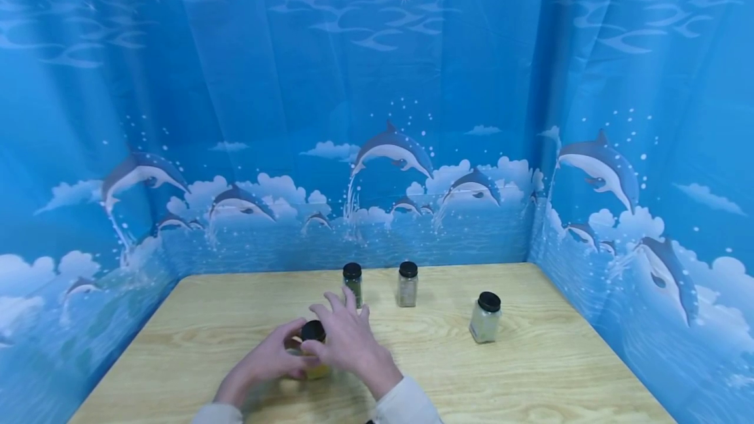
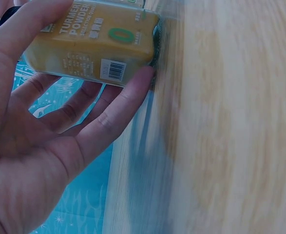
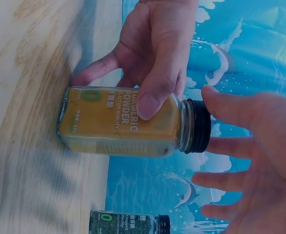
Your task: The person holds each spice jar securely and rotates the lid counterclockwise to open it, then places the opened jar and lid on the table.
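Note:
A clear glass jar of yellow turmeric powder (image 3: 108, 136) with a black lid (image 3: 200, 126) stands on the wooden table, left of centre. My left hand (image 1: 265, 358) holds its body, the thumb (image 3: 150, 103) lying across the label in the right wrist view and one fingertip (image 2: 143, 75) near the base in the left wrist view. Around the lid is my right hand (image 1: 353, 345), its fingers spread and mostly straight, with the thumb at the lid's edge. Whether its fingertips touch the lid cannot be told. The lid is on the jar.
Just beyond the right hand stands a black-lidded jar of chopped parsley (image 1: 353, 283). A jar with pale contents (image 1: 408, 290) is to its right, and another pale jar (image 1: 485, 322) sits farther right. A blue dolphin-print curtain (image 1: 283, 84) hangs around the wooden table (image 1: 530, 371).

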### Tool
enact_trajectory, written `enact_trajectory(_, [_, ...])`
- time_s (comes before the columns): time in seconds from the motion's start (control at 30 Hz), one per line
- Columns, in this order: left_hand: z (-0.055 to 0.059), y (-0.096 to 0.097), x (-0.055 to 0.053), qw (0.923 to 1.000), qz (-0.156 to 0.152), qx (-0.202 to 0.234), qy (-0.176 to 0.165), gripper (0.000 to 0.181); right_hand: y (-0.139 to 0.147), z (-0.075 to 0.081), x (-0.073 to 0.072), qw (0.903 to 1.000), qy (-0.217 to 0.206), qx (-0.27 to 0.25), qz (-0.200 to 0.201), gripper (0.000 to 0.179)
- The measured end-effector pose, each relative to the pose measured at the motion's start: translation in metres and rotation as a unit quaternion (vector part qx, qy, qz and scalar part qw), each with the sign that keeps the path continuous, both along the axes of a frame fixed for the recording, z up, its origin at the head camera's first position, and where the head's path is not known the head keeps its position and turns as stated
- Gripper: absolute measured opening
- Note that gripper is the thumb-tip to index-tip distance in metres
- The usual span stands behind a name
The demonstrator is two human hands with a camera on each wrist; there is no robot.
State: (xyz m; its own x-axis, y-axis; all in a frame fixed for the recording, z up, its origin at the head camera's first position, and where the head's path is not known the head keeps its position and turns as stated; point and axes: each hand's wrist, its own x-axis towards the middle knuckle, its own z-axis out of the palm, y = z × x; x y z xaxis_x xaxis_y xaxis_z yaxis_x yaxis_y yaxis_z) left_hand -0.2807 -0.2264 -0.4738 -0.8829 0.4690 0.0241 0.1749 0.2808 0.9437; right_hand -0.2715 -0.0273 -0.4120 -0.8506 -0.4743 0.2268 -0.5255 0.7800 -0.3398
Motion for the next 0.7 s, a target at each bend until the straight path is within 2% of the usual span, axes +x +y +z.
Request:
enact_trajectory(0.4, [-0.0003, -0.0006, 0.0005, 0.9999, 0.001, 0.008, -0.011, 0.056, -0.0007, -0.0003, -0.0001, 0.9999, 0.006, 0.003, -0.008, 0.057])
enact_trajectory(0.7, [-0.0012, 0.0000, -0.0010, 0.9999, -0.001, 0.011, -0.010, 0.049, -0.0005, -0.0004, -0.0003, 0.9997, 0.015, -0.006, -0.015, 0.049])
